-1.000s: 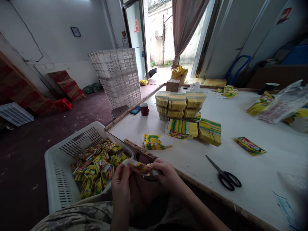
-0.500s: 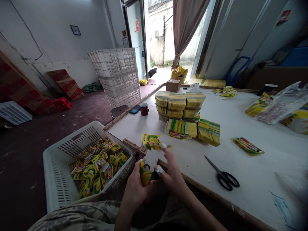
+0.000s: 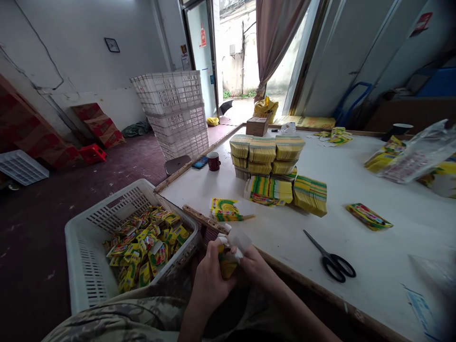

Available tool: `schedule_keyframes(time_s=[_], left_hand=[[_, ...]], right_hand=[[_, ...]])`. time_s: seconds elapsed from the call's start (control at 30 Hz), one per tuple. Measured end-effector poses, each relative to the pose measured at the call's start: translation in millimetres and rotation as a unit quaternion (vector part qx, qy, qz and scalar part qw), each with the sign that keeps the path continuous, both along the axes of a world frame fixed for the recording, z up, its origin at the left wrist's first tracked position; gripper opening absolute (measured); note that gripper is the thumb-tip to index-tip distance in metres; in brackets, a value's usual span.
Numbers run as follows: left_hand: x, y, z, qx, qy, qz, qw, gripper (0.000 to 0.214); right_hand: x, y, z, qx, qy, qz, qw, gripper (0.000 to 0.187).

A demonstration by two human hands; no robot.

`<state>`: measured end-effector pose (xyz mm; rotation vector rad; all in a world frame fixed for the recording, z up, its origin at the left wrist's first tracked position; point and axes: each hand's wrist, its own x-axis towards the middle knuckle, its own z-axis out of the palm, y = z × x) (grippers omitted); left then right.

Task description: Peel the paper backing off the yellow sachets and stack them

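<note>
At the table's near edge my left hand [image 3: 213, 274] is closed around a small yellow and green carton [image 3: 228, 269]. My right hand [image 3: 253, 264] is closed on the carton's upper end, where a pale flap shows, blurred. White covers sit on several fingertips, and my fingers hide much of the carton. Just beyond my hands, a few flat yellow cartons [image 3: 228, 209] lie on the white table [image 3: 281, 237]. Farther back stand stacked bundles of flat cartons [image 3: 261, 151], with looser rows [image 3: 309, 194] in front of them.
A white plastic basket [image 3: 79, 266] full of small cartons stands to my left. Black scissors [image 3: 333, 262] and another carton [image 3: 369, 216] lie on the right. A dark red mug [image 3: 213, 162] stands near the table's left edge. Stacked crates [image 3: 174, 107] rise behind.
My right hand's raised fingers have come down and in, away from the flat cartons, onto the carton's upper end. Both hands have shifted slightly right.
</note>
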<state>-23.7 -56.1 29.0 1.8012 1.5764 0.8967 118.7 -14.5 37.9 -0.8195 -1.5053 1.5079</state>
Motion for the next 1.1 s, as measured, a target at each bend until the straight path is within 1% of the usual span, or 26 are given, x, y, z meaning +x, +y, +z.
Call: schedule_keyframes(time_s=[0.07, 0.13, 0.17, 0.23, 0.3, 0.4, 0.47, 0.53, 0.57, 0.67, 0.73, 0.8, 0.9, 0.97, 1.03, 1.1], left_hand=[[-1.0, 0.7, -3.9, -0.015, -0.028, 0.000, 0.999, 0.064], [-1.2, 1.2, -6.4, -0.026, -0.053, 0.028, 0.998, 0.070], [-1.6, 1.5, -6.3, -0.028, -0.061, 0.048, 0.997, 0.071], [-4.0, 2.0, -3.3, -0.027, -0.062, 0.082, 0.994, 0.065], [-8.9, 2.6, 2.0, -0.031, -0.046, 0.091, 0.994, 0.060], [-17.7, 3.1, 8.7, -0.052, -0.005, 0.090, 0.995, 0.064], [-21.0, 2.9, 10.1, -0.066, 0.006, 0.082, 0.994, 0.066], [-21.2, 2.6, 9.2, -0.073, -0.001, 0.064, 0.995, 0.066], [-20.5, 2.5, 8.4, -0.074, -0.008, 0.053, 0.996, 0.066], [-17.3, 2.5, 6.4, -0.067, -0.022, 0.035, 0.997, 0.066], [-16.3, 2.6, 6.2, -0.058, -0.016, 0.041, 0.997, 0.065], [-16.6, 2.6, 7.0, -0.053, -0.002, 0.050, 0.997, 0.065], [-17.3, 2.3, 8.2, -0.055, -0.007, 0.049, 0.997, 0.068], [-17.3, 2.3, 7.4, -0.055, -0.020, 0.048, 0.997, 0.069], [-19.0, 3.2, 5.0, -0.056, -0.023, 0.047, 0.997, 0.070], [-25.8, 5.7, 1.9, -0.052, -0.026, 0.062, 0.996, 0.069]], right_hand=[[0.2, -3.6, -0.5, 0.092, -0.068, 0.014, 0.993, 0.046], [-0.8, -5.8, -0.4, 0.189, -0.151, 0.031, 0.970, 0.051], [-1.5, -5.8, -0.5, 0.221, -0.182, 0.034, 0.958, 0.051], [-2.5, -3.8, -1.3, 0.242, -0.211, 0.028, 0.947, 0.049], [-2.8, -0.5, -2.9, 0.244, -0.235, 0.041, 0.940, 0.049], [-1.0, 3.5, -3.5, 0.244, -0.293, 0.095, 0.920, 0.055], [2.4, 5.7, -0.4, 0.240, -0.319, 0.109, 0.910, 0.050], [7.5, 8.8, 5.4, 0.238, -0.311, 0.124, 0.912, 0.040], [10.3, 10.6, 8.5, 0.239, -0.298, 0.138, 0.914, 0.038], [15.9, 15.2, 13.0, 0.235, -0.258, 0.173, 0.921, 0.043], [14.8, 15.8, 9.5, 0.222, -0.240, 0.151, 0.933, 0.041], [10.2, 14.0, 2.4, 0.204, -0.212, 0.112, 0.949, 0.040], [2.5, 9.2, -8.0, 0.164, -0.170, 0.065, 0.970, 0.047], [0.1, 7.1, -11.6, 0.145, -0.156, 0.049, 0.976, 0.045], [0.8, 8.6, -12.5, 0.155, -0.150, 0.060, 0.975, 0.046], [3.5, 16.4, -11.7, 0.180, -0.148, 0.092, 0.968, 0.062]])
